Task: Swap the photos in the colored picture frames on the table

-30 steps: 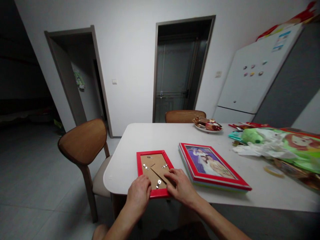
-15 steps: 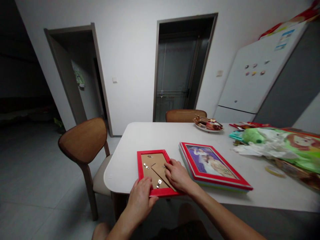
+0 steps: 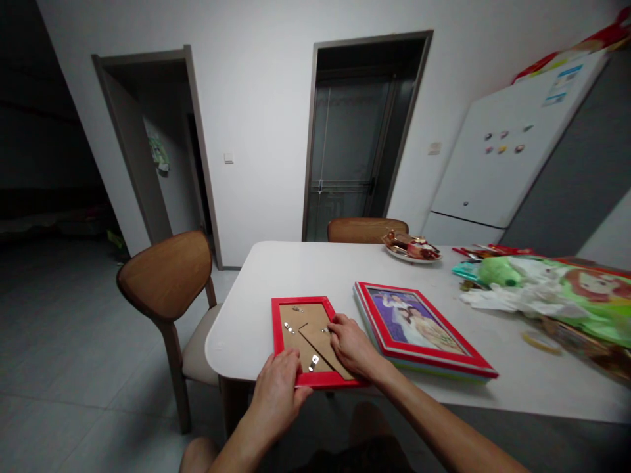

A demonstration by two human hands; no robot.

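Note:
A red picture frame [image 3: 277, 332] lies face down at the table's near edge, its brown backing board [image 3: 315, 314] upward. Small metal clips [image 3: 314, 363] and a dark slanted easel-leg line show on the board. My left hand [image 3: 280, 380] is closed round the frame's near left corner, thumb along the front edge. My right hand [image 3: 352, 347] grips the right side, fingertips bent in by a clip at the board's edge; what exactly they touch is partly hidden. To the right, a stack of frames lies flat, topped by a red frame with a photo [image 3: 417, 318].
A plate [image 3: 414, 258] of food-like items stands at the back of the white table [image 3: 290, 263]. Green and white plastic packaging [image 3: 532, 279] and a tape roll [image 3: 541, 343] lie on the right. Wooden chairs [image 3: 165, 279] stand at the left and behind.
My right fingertips have shifted very slightly at the frame's right side. Both hands otherwise keep their places; the view has tilted a little.

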